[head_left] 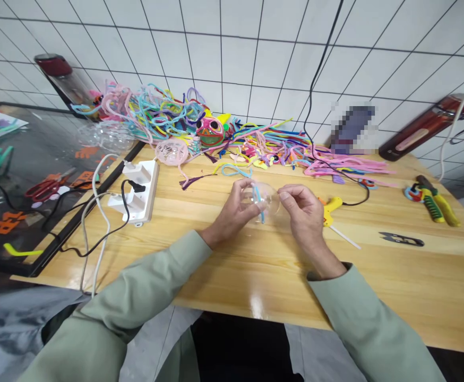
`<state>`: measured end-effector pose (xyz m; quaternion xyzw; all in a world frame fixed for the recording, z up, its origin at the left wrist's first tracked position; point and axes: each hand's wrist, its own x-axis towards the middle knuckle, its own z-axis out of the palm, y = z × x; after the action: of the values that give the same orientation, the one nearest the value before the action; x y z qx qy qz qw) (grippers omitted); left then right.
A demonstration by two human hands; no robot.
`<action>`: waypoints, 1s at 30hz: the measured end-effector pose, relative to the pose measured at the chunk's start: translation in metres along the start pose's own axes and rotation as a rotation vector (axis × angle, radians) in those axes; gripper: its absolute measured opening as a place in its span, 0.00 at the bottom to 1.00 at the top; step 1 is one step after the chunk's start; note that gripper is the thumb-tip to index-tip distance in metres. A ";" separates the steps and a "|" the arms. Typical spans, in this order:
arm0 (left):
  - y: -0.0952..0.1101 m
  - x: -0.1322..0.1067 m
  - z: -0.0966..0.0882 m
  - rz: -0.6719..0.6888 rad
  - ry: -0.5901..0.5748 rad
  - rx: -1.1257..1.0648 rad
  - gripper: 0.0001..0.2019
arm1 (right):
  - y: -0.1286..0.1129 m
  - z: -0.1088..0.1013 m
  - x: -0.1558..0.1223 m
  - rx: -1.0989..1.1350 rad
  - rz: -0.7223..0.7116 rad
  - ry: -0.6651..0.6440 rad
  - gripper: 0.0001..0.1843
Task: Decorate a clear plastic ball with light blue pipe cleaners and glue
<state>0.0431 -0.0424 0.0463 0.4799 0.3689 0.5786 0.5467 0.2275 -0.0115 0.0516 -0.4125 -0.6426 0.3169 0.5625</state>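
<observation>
Over the middle of the wooden table (224,270), my left hand (234,212) and my right hand (301,212) together hold a clear plastic ball (264,200). A light blue pipe cleaner (259,201) shows inside the ball or against it. My left fingers curl round the ball's left side. On its right side the thumb and fingers of my right hand pinch at the edge. Both sleeves are pale green.
A heap of coloured pipe cleaners (216,132) lies along the tiled wall, with a pink-filled clear ball (171,152) and a pink mask-like figure (210,131). A white power strip (136,191) with cables sits left. A yellow glue gun (331,208), pliers (435,201) and snips (401,239) lie right.
</observation>
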 end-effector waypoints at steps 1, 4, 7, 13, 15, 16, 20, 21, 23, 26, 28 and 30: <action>-0.003 0.002 -0.001 -0.009 0.010 -0.037 0.27 | 0.000 -0.001 0.000 -0.017 -0.002 0.020 0.12; -0.012 0.009 -0.004 -0.026 0.035 -0.129 0.23 | -0.004 -0.002 -0.001 -0.074 -0.043 0.021 0.12; -0.016 0.013 -0.005 -0.120 0.071 -0.226 0.25 | -0.008 -0.002 -0.004 -0.121 -0.123 -0.017 0.14; -0.008 0.014 0.000 -0.187 0.108 -0.388 0.25 | -0.002 0.004 -0.007 -0.215 -0.201 -0.190 0.24; -0.007 0.014 0.000 -0.189 0.114 -0.403 0.24 | 0.002 0.004 -0.007 -0.236 -0.218 -0.233 0.27; -0.007 0.014 0.000 -0.190 0.117 -0.405 0.24 | 0.003 0.004 -0.007 -0.241 -0.227 -0.250 0.28; -0.009 0.015 -0.002 -0.204 0.116 -0.417 0.21 | 0.006 0.001 -0.006 -0.245 -0.232 -0.305 0.31; -0.009 0.015 -0.003 -0.206 0.115 -0.420 0.21 | 0.006 0.001 -0.006 -0.248 -0.227 -0.318 0.31; -0.008 0.016 -0.003 -0.209 0.113 -0.421 0.20 | 0.007 0.000 -0.005 -0.252 -0.226 -0.338 0.32; -0.007 0.016 -0.003 -0.219 0.115 -0.419 0.21 | 0.007 -0.001 -0.004 -0.254 -0.238 -0.353 0.34; -0.006 0.016 -0.003 -0.222 0.114 -0.428 0.21 | 0.007 -0.002 -0.004 -0.252 -0.248 -0.358 0.34; -0.005 0.015 -0.002 -0.215 0.112 -0.438 0.20 | 0.007 -0.003 -0.004 -0.250 -0.252 -0.368 0.35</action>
<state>0.0434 -0.0263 0.0429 0.2753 0.3133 0.6090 0.6747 0.2314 -0.0119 0.0442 -0.3307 -0.8147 0.2321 0.4159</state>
